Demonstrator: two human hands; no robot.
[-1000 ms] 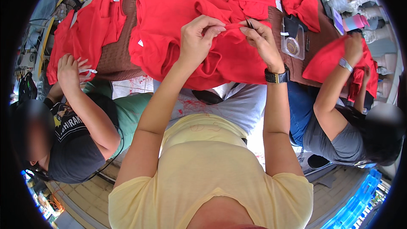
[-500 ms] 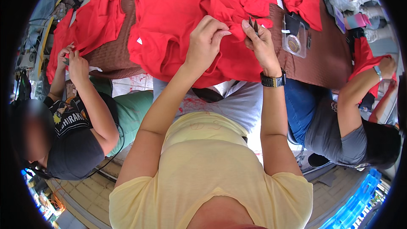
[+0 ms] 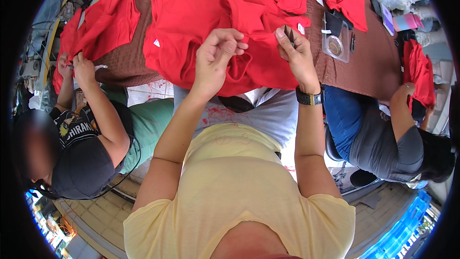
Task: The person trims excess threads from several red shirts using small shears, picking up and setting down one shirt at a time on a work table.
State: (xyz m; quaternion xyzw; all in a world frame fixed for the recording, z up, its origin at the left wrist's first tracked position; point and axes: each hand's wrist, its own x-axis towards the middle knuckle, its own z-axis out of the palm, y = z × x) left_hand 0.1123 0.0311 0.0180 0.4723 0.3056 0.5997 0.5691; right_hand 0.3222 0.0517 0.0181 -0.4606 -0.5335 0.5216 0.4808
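Note:
Thread snips [image 3: 290,36] with dark pointed blades stick up from my right hand [image 3: 299,55], which is closed round them. Its thumb and forefinger tips are at a fold of the red garment [image 3: 191,19] spread before me. To the left of it, my left hand [image 3: 215,60] hovers over the same garment with its fingers loosely curled and apart. A thin red line runs between the two hands; whether it is a thread or a cloth edge I cannot tell. The garment's near edge hangs over the table edge by my lap.
A brown-covered table [image 3: 364,67] bears more red garments [image 3: 342,0]. A clear plastic box [image 3: 336,43] lies right of my hands. Co-workers sit close on both sides: one at left handles a red garment [image 3: 108,24], one at right another [image 3: 419,74].
My left hand has drawn away leftward and down from the cloth, its fingers loosening. My right hand has shifted slightly right with the snips. The co-worker at right has lowered an arm.

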